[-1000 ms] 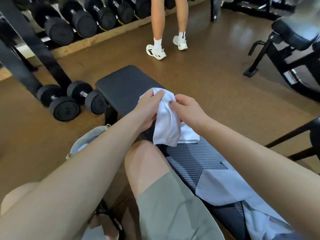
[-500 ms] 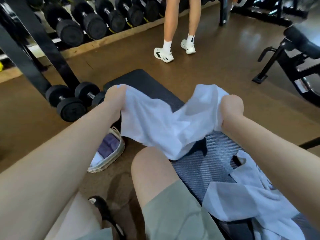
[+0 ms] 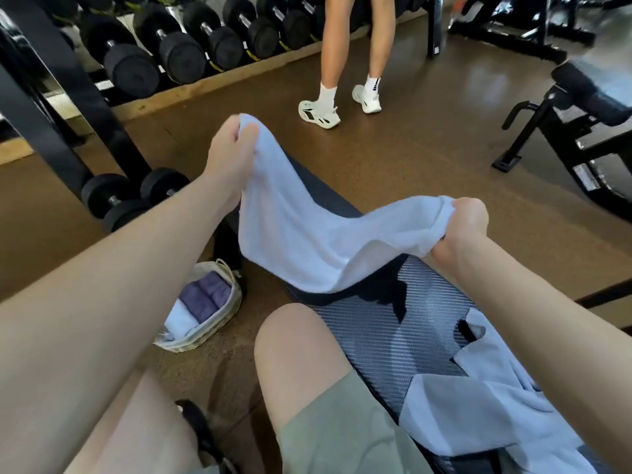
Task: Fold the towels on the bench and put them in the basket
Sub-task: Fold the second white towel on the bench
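A white towel point(image 3: 307, 234) hangs spread in the air above the black bench point(image 3: 386, 340). My left hand point(image 3: 229, 155) pinches its far corner, raised high. My right hand point(image 3: 458, 234) is closed on the near corner, lower and to the right. The towel sags between them toward the bench pad. More white towels point(image 3: 485, 412) lie crumpled on the bench at the lower right, partly under my right forearm. A woven basket point(image 3: 219, 323) stands on the floor left of the bench, holding folded purple and white towels.
My bare knee point(image 3: 294, 340) rises beside the bench. A pair of dumbbells point(image 3: 130, 196) lies on the floor left of the bench, below a loaded dumbbell rack point(image 3: 164, 49). A person's legs point(image 3: 342, 63) stand beyond. Another bench point(image 3: 588, 107) sits at the right.
The bunched towel has been pulled open between my hands. My left hand moved up and away, my right hand out to the right, stretching the towel wider above the bench.
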The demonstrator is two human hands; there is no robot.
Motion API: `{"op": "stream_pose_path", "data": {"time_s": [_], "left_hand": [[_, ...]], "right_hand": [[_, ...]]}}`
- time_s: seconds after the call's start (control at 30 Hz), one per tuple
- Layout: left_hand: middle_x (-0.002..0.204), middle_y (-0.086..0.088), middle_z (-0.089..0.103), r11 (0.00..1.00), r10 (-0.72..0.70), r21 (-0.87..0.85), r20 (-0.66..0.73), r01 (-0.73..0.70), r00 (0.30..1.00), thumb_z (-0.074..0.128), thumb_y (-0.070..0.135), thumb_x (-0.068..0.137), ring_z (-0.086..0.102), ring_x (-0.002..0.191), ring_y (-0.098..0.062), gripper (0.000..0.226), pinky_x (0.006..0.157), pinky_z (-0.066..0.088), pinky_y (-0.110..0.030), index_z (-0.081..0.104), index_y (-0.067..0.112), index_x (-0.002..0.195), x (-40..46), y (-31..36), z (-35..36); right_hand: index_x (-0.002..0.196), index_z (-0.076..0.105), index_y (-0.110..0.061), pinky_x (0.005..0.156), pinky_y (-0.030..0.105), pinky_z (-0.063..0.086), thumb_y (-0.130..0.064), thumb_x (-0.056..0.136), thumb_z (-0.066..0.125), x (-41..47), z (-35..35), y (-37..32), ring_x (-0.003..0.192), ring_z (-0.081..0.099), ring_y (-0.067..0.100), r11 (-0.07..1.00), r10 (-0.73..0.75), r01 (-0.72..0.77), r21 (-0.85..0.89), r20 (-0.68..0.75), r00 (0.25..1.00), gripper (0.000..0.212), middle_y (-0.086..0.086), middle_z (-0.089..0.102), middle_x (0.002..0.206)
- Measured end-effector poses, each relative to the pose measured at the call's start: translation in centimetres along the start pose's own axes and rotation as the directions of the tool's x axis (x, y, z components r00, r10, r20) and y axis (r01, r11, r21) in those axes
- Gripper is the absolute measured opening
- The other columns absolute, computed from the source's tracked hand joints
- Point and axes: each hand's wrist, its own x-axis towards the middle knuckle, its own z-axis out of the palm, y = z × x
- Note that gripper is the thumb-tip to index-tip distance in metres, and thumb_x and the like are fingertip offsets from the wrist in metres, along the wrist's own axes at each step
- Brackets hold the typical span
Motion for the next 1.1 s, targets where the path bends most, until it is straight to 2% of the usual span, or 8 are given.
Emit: {"op": "stream_pose_path", "data": {"time_s": [0.13,0.3,0.43,0.53,0.63,0.77,0.97,1.1], "left_hand": [[0.104,0.005,0.053,0.976,0.031,0.213,0.039,-0.039,0.999,0.044,0.03,0.099,0.05,0.095,-0.009,0.024,0.083,0.042,-0.027,0.054,0.021,0.119,3.6,1.1,1.1],[0.162,-0.016,0.02,0.795,-0.354,0.547,0.067,0.263,0.933,0.053,0.047,0.099,0.025,0.146,-0.038,0.086,0.118,0.027,-0.048,0.003,0.012,0.16,2.4,-4.6,3.2],[0.162,-0.014,0.018,0.703,-0.413,0.7,0.26,0.124,0.873,0.05,0.05,0.094,0.023,0.146,-0.041,0.087,0.119,0.025,-0.05,0.004,0.019,0.161,-1.4,-9.7,4.6],[0.159,-0.017,0.019,0.721,-0.477,0.664,0.269,0.198,0.837,0.058,0.049,0.095,0.026,0.145,-0.04,0.086,0.117,0.03,-0.05,0.011,0.013,0.158,-3.2,-12.4,5.2],[0.15,-0.018,0.032,0.791,-0.441,0.543,0.188,0.281,0.878,0.065,0.043,0.093,0.041,0.134,-0.036,0.077,0.105,0.042,-0.042,0.025,0.007,0.149,-2.3,-14.0,5.2],[0.142,-0.016,0.042,0.867,-0.402,0.358,0.094,0.346,0.911,0.067,0.037,0.092,0.049,0.122,-0.029,0.073,0.086,0.044,-0.034,0.028,0.003,0.144,0.3,-14.4,5.3],[0.132,-0.011,0.04,0.812,-0.276,0.54,0.018,0.222,0.961,0.057,0.044,0.091,0.036,0.119,-0.032,0.053,0.087,0.035,-0.035,0.038,0.028,0.138,5.0,-15.8,5.5],[0.121,-0.013,0.046,0.752,-0.22,0.636,-0.007,0.174,0.975,0.06,0.028,0.093,0.048,0.109,-0.031,0.029,0.083,0.041,-0.034,0.057,0.008,0.114,7.7,-17.5,4.2]], "right_hand": [[0.107,0.071,-0.013,0.05,0.018,0.049,-0.012,0.095,0.041,-0.9,-3.4,3.4,0.074,0.065,0.023,0.976,-0.041,0.02,-0.215,-0.095,0.995,0.032,0.004,0.07,0.097],[0.097,0.059,-0.005,0.054,0.033,0.056,-0.004,0.095,0.039,-0.9,-8.1,7.9,0.064,0.06,0.027,0.673,0.26,-0.198,-0.713,-0.023,0.965,0.02,0.011,0.063,0.071],[0.091,0.062,0.002,0.06,0.041,0.059,-0.017,0.094,0.051,0.2,-7.9,5.7,0.053,0.066,0.03,-0.04,0.387,-0.002,-0.999,-0.017,0.922,0.022,0.019,0.07,0.072],[0.089,0.066,0.003,0.065,0.04,0.06,-0.025,0.089,0.051,0.8,-5.4,3.0,0.056,0.067,0.03,-0.541,0.42,0.193,-0.819,-0.064,0.905,0.032,0.016,0.074,0.072],[0.085,0.06,-0.008,0.063,0.031,0.052,-0.025,0.092,0.05,2.1,-1.1,1.7,0.063,0.063,0.024,-0.783,0.238,0.29,-0.55,0.167,0.957,0.021,0.004,0.068,0.078],[0.114,0.053,-0.015,0.076,0.037,0.05,-0.027,0.096,0.054,6.8,4.9,3.4,0.091,0.058,0.032,-0.525,0.049,0.498,-0.691,0.559,0.828,0.022,0.008,0.063,0.106],[0.151,0.041,-0.018,0.105,0.038,0.043,-0.029,0.101,0.05,13.0,12.8,7.3,0.13,0.051,0.028,-0.043,-0.052,0.647,-0.761,0.649,0.759,0.053,0.008,0.053,0.143],[0.155,0.034,-0.029,0.108,0.039,0.038,-0.043,0.1,0.046,16.3,17.1,10.3,0.137,0.046,0.027,-0.057,0.006,0.701,-0.711,0.702,0.712,0.058,0.003,0.048,0.15]]}}
